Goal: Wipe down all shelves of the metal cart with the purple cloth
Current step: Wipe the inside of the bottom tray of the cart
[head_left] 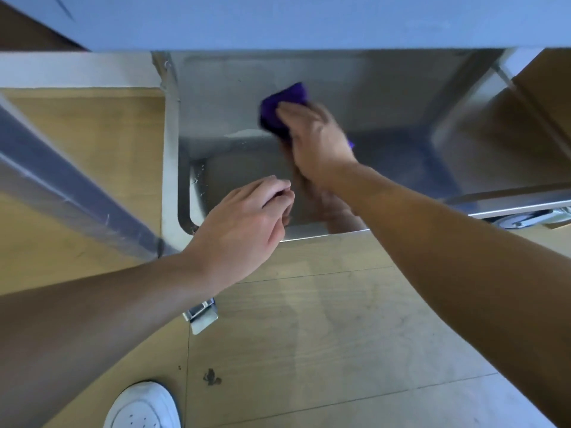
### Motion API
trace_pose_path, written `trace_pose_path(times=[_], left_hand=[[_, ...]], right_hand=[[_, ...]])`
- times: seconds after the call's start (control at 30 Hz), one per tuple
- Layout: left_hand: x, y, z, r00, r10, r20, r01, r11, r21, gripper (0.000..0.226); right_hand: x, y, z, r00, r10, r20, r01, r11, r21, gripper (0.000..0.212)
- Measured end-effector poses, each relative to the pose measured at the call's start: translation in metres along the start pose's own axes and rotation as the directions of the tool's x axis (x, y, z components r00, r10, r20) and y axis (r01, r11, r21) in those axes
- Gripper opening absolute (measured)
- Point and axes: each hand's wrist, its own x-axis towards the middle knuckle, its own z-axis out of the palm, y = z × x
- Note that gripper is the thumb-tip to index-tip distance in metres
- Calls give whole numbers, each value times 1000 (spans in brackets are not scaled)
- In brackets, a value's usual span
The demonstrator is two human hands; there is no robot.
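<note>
I look down at the bottom shelf [386, 156] of the metal cart, a shiny steel tray with a raised rim. My right hand [312, 134] presses the folded purple cloth [281, 108] flat onto the middle of this shelf, fingers stretched over the cloth. The cloth is blurred by motion. My left hand [247, 223] hovers over the shelf's near left corner with fingers loosely curled and nothing in it. An upper shelf [278, 20] of the cart overhangs the top of the view and hides the far part of the lower shelf.
A cart upright [171, 125] stands at the shelf's left side. A slanted metal bar [61, 186] crosses the left. A caster bracket [200, 315] sits by the near corner, another caster [525, 219] at the right. Wooden floor [340, 335] lies below, with my white shoe [142, 406].
</note>
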Motion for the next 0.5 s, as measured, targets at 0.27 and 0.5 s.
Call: trace_pose_path(times=[0.27, 0.5], left_hand=[[6, -7, -2, 998, 62, 24, -62, 998, -2, 32], [8, -5, -2, 998, 54, 39, -54, 999, -2, 35]], right_hand=[[-13, 26, -7, 981, -191, 28, 190, 981, 43, 42], [-8, 56, -13, 951, 297, -86, -302, 952, -48, 51]])
